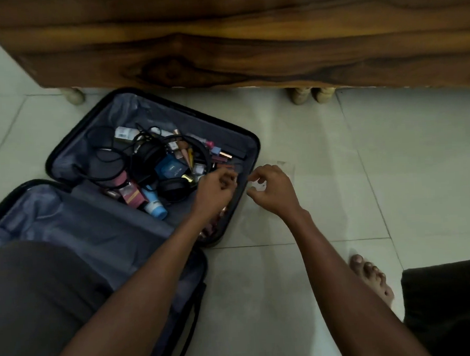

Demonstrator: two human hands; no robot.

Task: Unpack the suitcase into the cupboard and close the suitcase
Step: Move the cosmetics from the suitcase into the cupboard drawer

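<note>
A black suitcase (pixel 61 150) with grey lining lies open on the floor in front of the wooden cupboard (pixel 247 39). Its far half holds a heap of small things: black headphones (pixel 174 188), cables (pixel 103 158), a blue tube (pixel 155 206), a blue box (pixel 171 170) and several lipsticks and small boxes. Over the suitcase's right edge, my left hand (pixel 215 188) and my right hand (pixel 274 190) each pinch the rim of a clear plastic pouch (pixel 284 166), fingers curled. Pinkish items show through the pouch under my left forearm.
The near half of the suitcase (pixel 94 227) shows only grey lining, partly hidden by my left knee. Pale floor tiles (pixel 365 170) stretch to the right. My bare right foot (pixel 372 276) rests on them. The cupboard stands on short turned legs (pixel 311 94).
</note>
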